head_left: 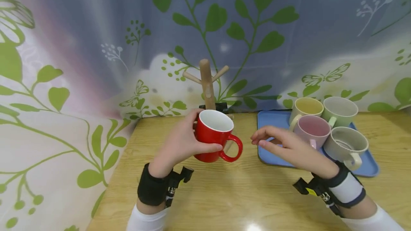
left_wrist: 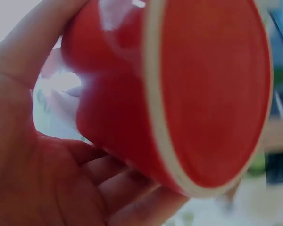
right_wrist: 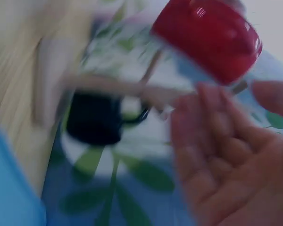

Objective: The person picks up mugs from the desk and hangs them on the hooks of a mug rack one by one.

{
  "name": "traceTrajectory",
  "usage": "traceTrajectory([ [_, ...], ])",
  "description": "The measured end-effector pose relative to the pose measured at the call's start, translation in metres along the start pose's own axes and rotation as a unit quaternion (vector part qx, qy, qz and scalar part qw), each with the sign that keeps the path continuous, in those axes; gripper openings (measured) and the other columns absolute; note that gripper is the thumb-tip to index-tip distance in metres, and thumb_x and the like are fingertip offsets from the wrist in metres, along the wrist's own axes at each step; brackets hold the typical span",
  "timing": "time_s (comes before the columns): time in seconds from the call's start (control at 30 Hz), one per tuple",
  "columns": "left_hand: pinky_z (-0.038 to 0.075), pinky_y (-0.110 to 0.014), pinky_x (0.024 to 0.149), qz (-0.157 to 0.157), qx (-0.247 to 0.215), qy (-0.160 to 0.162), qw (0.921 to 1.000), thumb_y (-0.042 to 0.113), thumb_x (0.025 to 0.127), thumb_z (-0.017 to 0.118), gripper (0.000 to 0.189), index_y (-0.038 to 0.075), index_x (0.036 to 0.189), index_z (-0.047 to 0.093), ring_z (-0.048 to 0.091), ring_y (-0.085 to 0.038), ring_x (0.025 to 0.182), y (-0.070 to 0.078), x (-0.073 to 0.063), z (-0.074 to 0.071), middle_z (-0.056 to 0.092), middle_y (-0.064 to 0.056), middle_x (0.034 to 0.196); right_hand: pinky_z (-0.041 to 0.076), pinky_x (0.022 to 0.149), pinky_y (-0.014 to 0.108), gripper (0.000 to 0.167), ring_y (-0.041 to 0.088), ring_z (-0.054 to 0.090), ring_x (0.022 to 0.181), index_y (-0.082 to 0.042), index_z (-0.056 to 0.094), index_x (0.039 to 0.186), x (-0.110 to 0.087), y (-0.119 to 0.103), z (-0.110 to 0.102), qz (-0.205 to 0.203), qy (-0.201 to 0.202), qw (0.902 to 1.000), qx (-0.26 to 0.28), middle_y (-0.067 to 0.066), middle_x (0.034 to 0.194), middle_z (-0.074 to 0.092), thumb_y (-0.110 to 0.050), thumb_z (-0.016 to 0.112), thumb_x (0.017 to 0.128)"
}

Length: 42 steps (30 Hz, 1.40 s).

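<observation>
My left hand (head_left: 179, 140) grips a red mug (head_left: 208, 136) round its body, above the table. White shows inside it, and its handle points right. In the left wrist view the mug's flat base (left_wrist: 217, 94) faces the camera, with the thumb on one side and the other fingers on the opposite side. My right hand (head_left: 292, 149) is apart from the mug, to the right of its handle, fingers loosely bent and nothing in them. Behind the mug stands a wooden mug tree (head_left: 206, 77). A black mug (right_wrist: 94, 117) is beside its post, mostly hidden in the head view.
At the right lies a blue tray (head_left: 268, 117) bearing a yellow mug (head_left: 300, 111), a pink mug (head_left: 309, 131), a pale green mug (head_left: 343, 113) and a grey-white mug (head_left: 345, 149). A leaf-patterned curtain (head_left: 135, 70) backs the wooden table (head_left: 237, 195).
</observation>
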<state>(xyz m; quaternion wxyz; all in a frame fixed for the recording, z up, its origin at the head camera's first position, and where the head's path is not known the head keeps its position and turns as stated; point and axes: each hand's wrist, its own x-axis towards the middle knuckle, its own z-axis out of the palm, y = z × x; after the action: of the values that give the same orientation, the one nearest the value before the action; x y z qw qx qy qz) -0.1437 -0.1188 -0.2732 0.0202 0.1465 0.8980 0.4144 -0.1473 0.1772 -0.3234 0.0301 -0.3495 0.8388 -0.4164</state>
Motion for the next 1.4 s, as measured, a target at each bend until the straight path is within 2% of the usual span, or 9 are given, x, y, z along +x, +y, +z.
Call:
traceTrajectory([
  [0.03,0.058,-0.038,0.084,-0.010,0.006,0.004,0.9999,0.035,0.069,0.087,0.089,0.016,0.142,0.040,0.061,-0.024,0.110,-0.004,-0.001,-0.005,0.058,0.000,0.129,0.055,0.094,0.034,0.026,0.017,0.064,0.113,-0.015,0.059,0.126,0.001,0.005,0.002,0.018,-0.011,0.9986,-0.049,0.001,0.123,0.066,-0.022,0.050,0.102],
  [0.1,0.059,-0.039,0.084,-0.031,0.010,0.017,0.9993,0.036,0.071,0.086,0.086,0.015,0.141,0.040,0.061,-0.026,0.110,-0.012,-0.002,-0.015,0.057,-0.002,0.130,0.051,0.100,0.044,0.040,0.027,0.059,0.124,-0.012,0.055,0.135,0.002,0.016,0.007,0.050,-0.045,0.9893,-0.129,0.008,0.135,0.061,-0.033,0.050,0.102],
  [0.2,0.059,-0.040,0.082,-0.058,0.017,0.035,0.9975,0.038,0.073,0.083,0.084,0.014,0.141,0.040,0.063,-0.029,0.109,-0.022,-0.004,-0.029,0.058,-0.004,0.131,0.043,0.107,0.055,0.057,0.041,0.046,0.135,-0.004,0.044,0.145,0.002,0.031,0.017,0.091,-0.088,0.9713,-0.201,0.022,0.148,0.046,-0.038,0.051,0.100],
  [0.37,0.059,-0.041,0.084,-0.089,0.035,0.060,0.9937,0.046,0.077,0.079,0.085,0.012,0.142,0.037,0.062,-0.030,0.111,-0.038,-0.002,-0.043,0.057,-0.008,0.132,0.039,0.108,0.061,0.065,0.051,0.039,0.137,0.004,0.040,0.146,-0.001,0.049,0.029,0.157,-0.088,0.9495,-0.257,0.033,0.150,0.036,-0.037,0.056,0.097],
  [0.47,0.059,-0.042,0.085,-0.104,0.048,0.075,0.9906,0.051,0.078,0.076,0.086,0.009,0.142,0.036,0.061,-0.031,0.112,-0.044,0.000,-0.046,0.057,-0.010,0.132,0.037,0.108,0.063,0.067,0.054,0.037,0.136,0.004,0.039,0.146,-0.003,0.056,0.032,0.177,-0.094,0.9439,-0.263,0.033,0.151,0.035,-0.040,0.055,0.097],
  [0.6,0.059,-0.041,0.084,-0.124,0.051,0.077,0.9879,0.054,0.080,0.072,0.088,0.007,0.143,0.034,0.059,-0.032,0.113,-0.051,0.005,-0.048,0.057,-0.012,0.132,0.035,0.109,0.065,0.069,0.056,0.035,0.136,0.005,0.039,0.146,-0.004,0.063,0.035,0.192,-0.115,0.9394,-0.260,0.034,0.151,0.034,-0.043,0.054,0.097],
  [0.87,0.058,-0.038,0.081,-0.161,0.062,0.074,0.9823,0.059,0.080,0.069,0.086,0.004,0.139,0.036,0.061,-0.032,0.110,-0.061,0.012,-0.051,0.058,-0.014,0.128,0.036,0.108,0.065,0.069,0.056,0.036,0.136,0.004,0.043,0.144,-0.003,0.064,0.029,0.190,-0.135,0.9365,-0.262,0.034,0.150,0.036,-0.043,0.057,0.095],
  [1.13,0.058,-0.035,0.078,-0.181,0.078,0.072,0.9778,0.060,0.080,0.068,0.084,0.004,0.134,0.038,0.061,-0.032,0.108,-0.066,0.013,-0.053,0.059,-0.015,0.126,0.036,0.109,0.064,0.070,0.055,0.036,0.136,0.004,0.042,0.144,0.000,0.066,0.029,0.189,-0.141,0.9342,-0.267,0.034,0.150,0.036,-0.045,0.057,0.095],
  [1.4,0.059,-0.037,0.079,-0.191,0.092,0.061,0.9755,0.057,0.082,0.068,0.083,0.001,0.135,0.038,0.061,-0.034,0.108,-0.069,0.013,-0.052,0.058,-0.018,0.126,0.036,0.109,0.063,0.069,0.055,0.037,0.135,0.004,0.043,0.144,0.000,0.065,0.028,0.181,-0.136,0.9362,-0.269,0.035,0.149,0.037,-0.043,0.057,0.095],
])
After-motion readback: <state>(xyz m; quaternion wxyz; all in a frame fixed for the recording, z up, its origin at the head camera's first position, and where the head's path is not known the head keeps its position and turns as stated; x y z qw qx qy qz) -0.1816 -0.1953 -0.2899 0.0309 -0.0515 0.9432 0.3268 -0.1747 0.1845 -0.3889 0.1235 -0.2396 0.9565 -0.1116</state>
